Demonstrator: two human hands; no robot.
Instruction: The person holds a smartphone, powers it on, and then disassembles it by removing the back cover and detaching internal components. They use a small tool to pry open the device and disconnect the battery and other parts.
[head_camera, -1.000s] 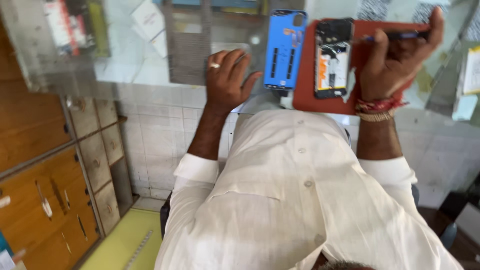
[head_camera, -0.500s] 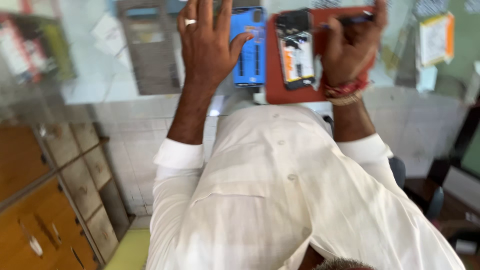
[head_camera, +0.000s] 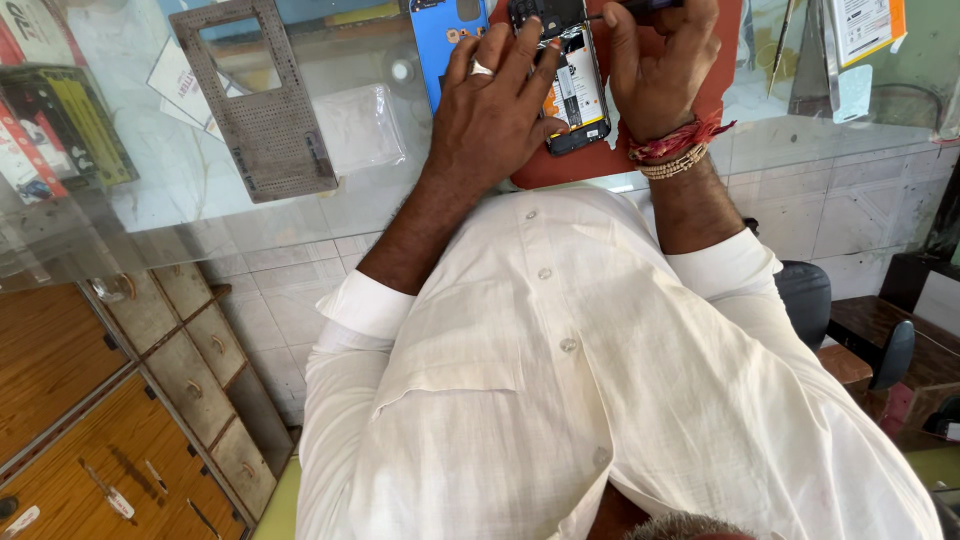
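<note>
My left hand (head_camera: 490, 120) lay spread over the opened phone (head_camera: 568, 85), fingers flat and pressing it down onto the red mat (head_camera: 590, 165) rather than curling round it. I judged that this was the weak point: pinned only from one side, the phone could have skated on the mat and slid toward the blue back cover (head_camera: 440, 40) lying just beside it under my fingers. Too much weight from that palm could also have flexed the bare insides.

The phone itself had its back off, showing a dark upper board and a battery with a white and orange label, its lower end pointing toward me near the bench (head_camera: 200, 220) edge.

My right hand (head_camera: 655, 75) was clenched round a dark, slim tool (head_camera: 640, 6) at the phone's top; its tip was hidden, so I could not tell what it touched. A slip there, I reckoned, could have gouged the board or nicked the battery, and any loosened small part could have rolled off the mat onto the glass bench
</note>
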